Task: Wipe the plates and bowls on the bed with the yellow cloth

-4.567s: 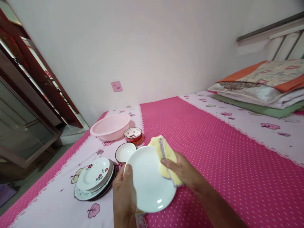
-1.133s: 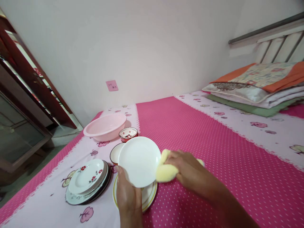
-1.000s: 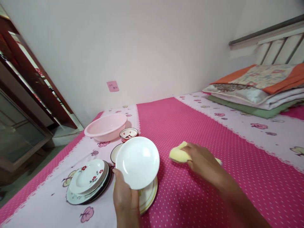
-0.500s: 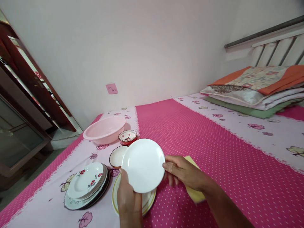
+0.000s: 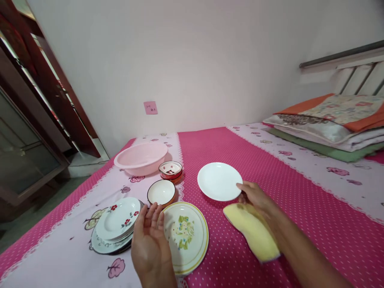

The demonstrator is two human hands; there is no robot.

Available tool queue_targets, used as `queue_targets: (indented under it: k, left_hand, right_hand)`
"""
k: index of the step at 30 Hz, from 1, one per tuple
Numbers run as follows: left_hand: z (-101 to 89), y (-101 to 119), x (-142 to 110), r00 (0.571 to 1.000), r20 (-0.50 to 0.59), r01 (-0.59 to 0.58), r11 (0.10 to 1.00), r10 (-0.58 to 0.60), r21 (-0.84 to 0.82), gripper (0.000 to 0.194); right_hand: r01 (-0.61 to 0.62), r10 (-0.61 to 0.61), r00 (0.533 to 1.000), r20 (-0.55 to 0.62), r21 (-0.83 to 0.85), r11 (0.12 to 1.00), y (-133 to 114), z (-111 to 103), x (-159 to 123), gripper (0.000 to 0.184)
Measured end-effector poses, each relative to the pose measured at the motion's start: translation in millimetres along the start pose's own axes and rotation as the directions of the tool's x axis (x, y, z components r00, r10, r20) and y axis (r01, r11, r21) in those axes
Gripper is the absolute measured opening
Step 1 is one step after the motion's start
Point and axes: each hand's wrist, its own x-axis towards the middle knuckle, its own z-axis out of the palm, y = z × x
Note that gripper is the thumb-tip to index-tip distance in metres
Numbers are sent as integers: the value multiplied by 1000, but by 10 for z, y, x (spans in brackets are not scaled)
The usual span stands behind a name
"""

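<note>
My right hand (image 5: 255, 198) pinches the right rim of a plain white plate (image 5: 219, 181), held low over the pink dotted bedspread; whether the plate touches the cloth, I cannot tell. Just under my right wrist lies a folded yellow cloth (image 5: 253, 230). My left hand (image 5: 152, 242) is open, palm up, fingers apart, with nothing in it. It overlaps the left edge of a plate with green leaves and a yellow rim (image 5: 187, 236). To its left sits a stack of plates, topped by a white one with red flowers (image 5: 118, 218).
A white bowl with a dark rim (image 5: 161, 193) stands behind my left hand. Behind it are red patterned bowls (image 5: 170, 170) and a pink basin (image 5: 141, 158). Folded bedding (image 5: 327, 120) lies at the far right, near the wall (image 5: 204, 72).
My right hand put the yellow cloth down and took the white plate's rim. My left hand let go of the plate, which moved right and away, uncovering the leaf-patterned plate.
</note>
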Motion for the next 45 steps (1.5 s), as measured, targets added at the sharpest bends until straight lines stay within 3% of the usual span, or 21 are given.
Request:
queue_targets:
  k: [8,13,19,23,26,30,32,35,38,45]
  left_hand:
    - [-29,93,50,996,-53,73,994,-78,-86,13]
    - [-46,131,63,993,-91,70,991,-80,-112,13]
    - [-53,148,75,990,-96,86,987,-100,-138,17]
    - [-76,215,87,989,-136,28,986,-51,-165,17]
    - [-84,250,73,988,-152,-1,985,-25,-174,16]
    - [-90,259,62,988,-154,-11,985,-16,-173,16]
    - [-98,258,67,989,-148,-11,986,-14,-164,16]
    - [-112,254,82,992,-129,-8,989,-11,-147,16]
    - [-125,245,101,992,-125,-12,991,-5,-135,15]
    - [-141,188,130,996,-90,-20,996,13,-82,16]
  right_hand:
    - [-229,247,965,84,-180,957,151,587,782,34]
    - [-296,324,945,38,-318,901,332,846,847,37]
    - [-212,234,972,-14,-481,851,309,883,806,37]
    - [-42,40,999,-18,-614,788,58,795,657,36]
    - [141,-123,990,74,-663,735,-99,778,308,38]
    - [275,-146,958,246,-649,710,-49,872,-310,20]
    - [270,-117,956,271,-645,715,69,940,-531,17]
    - [217,-78,968,240,-639,738,272,1029,-660,27]
    - [158,-27,973,228,-582,798,440,1086,-626,35]
    - [14,100,944,315,-342,940,620,1052,-502,32]
